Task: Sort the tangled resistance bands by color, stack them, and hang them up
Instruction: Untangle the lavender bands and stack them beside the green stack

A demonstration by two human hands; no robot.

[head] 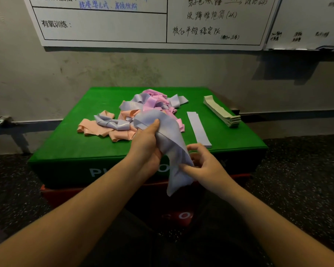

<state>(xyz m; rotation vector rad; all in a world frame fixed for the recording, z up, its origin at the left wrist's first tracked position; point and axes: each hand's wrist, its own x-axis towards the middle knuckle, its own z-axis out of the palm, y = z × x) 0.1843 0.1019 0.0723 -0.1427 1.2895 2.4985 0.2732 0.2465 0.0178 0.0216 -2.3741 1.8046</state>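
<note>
A green padded box (69,147) stands against a grey wall and serves as the counter; it sits on a red box (66,195) of the same kind. At the near edge of the green top, both hands work a single lavender band (170,135). The left hand (145,145) grips it from the left, thumb pressed up along the band's upper fold and fingers curled round behind the material. The right hand (204,166) sits just beside it, lower and nearer, pinching the band's trailing part between thumb and curled fingers. The free end of the band hangs down past the counter's near edge, in front of the box's front face.

Beyond the hands, in the middle of the counter, lies the tangled pile (143,110): pink, peach and lavender bands twisted over one another, with peach mostly at the left and near side and pink toward the far right. To the right of the pile, a flat lavender stack (198,128) lies straight on the green surface, apart from the tangle. Further right, near the counter's right edge, a pale green stack (222,111) of folded bands lies at an angle.

On the wall above hangs a whiteboard (123,26) with handwritten characters, and a second board (307,24) beside it on the right. The floor (297,170) is dark and speckled.
</note>
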